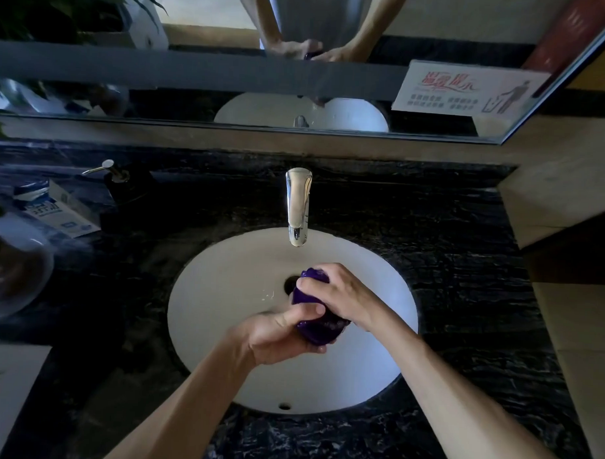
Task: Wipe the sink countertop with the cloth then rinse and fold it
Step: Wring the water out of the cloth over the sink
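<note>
My two hands, left hand (283, 335) and right hand (340, 296), squeeze one purple cloth (320, 324), fingers clenched, over the one sink (223, 295).

Both forearms enter from the bottom edge, converging at frame centre. Left hand (277, 335) is fisted, thumb on top, gripping the cloth (316, 324). Right hand (340, 294) clamps it from above, fingers curled, wrist angled toward lower right.
</note>
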The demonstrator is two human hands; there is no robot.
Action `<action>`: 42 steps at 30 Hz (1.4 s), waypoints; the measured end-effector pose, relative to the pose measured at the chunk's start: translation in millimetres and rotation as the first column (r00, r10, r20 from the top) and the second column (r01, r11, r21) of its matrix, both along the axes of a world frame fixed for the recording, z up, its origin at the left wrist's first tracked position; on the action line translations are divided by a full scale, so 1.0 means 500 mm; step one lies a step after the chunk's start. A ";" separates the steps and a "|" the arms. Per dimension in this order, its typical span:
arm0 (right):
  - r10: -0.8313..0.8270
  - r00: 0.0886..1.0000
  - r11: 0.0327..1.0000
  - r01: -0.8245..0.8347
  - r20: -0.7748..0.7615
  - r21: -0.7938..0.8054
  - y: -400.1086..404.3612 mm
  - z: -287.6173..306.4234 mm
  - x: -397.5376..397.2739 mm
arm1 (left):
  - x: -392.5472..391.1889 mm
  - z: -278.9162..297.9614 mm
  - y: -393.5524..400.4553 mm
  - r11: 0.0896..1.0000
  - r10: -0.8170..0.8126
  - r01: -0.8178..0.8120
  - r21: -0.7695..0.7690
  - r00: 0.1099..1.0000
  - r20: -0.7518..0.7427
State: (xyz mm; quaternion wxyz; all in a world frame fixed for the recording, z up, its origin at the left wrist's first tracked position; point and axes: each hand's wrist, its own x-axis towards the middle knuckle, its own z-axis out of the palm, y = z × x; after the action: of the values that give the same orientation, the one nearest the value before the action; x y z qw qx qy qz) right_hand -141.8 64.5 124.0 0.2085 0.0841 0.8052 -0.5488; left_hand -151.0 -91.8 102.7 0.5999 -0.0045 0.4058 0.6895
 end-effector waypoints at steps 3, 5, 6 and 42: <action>-0.082 0.994 0.996 0.083 0.070 -0.010 -0.010 -0.017 -0.008 | -0.005 -0.010 0.009 0.992 0.029 -0.040 -0.121 0.995 -0.091; -0.138 0.979 0.989 0.144 0.148 -0.035 -0.015 -0.034 -0.011 | -0.006 -0.019 0.015 0.983 -0.004 -0.021 -0.182 0.991 -0.135; -0.150 0.973 0.986 0.160 0.174 -0.049 -0.016 -0.041 -0.012 | -0.006 -0.023 0.017 0.977 -0.031 -0.003 -0.213 0.987 -0.158; 0.131 0.991 0.893 -0.113 0.010 -0.436 -0.023 0.090 -0.023 | -0.001 0.080 -0.030 0.998 -0.027 0.014 0.061 0.975 0.222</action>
State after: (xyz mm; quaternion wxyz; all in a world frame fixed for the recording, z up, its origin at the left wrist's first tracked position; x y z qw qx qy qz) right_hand -153.2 53.1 169.1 0.2717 -0.0043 0.6620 -0.6985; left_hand -151.3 -106.7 142.5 0.6485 -0.0600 0.3156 0.6901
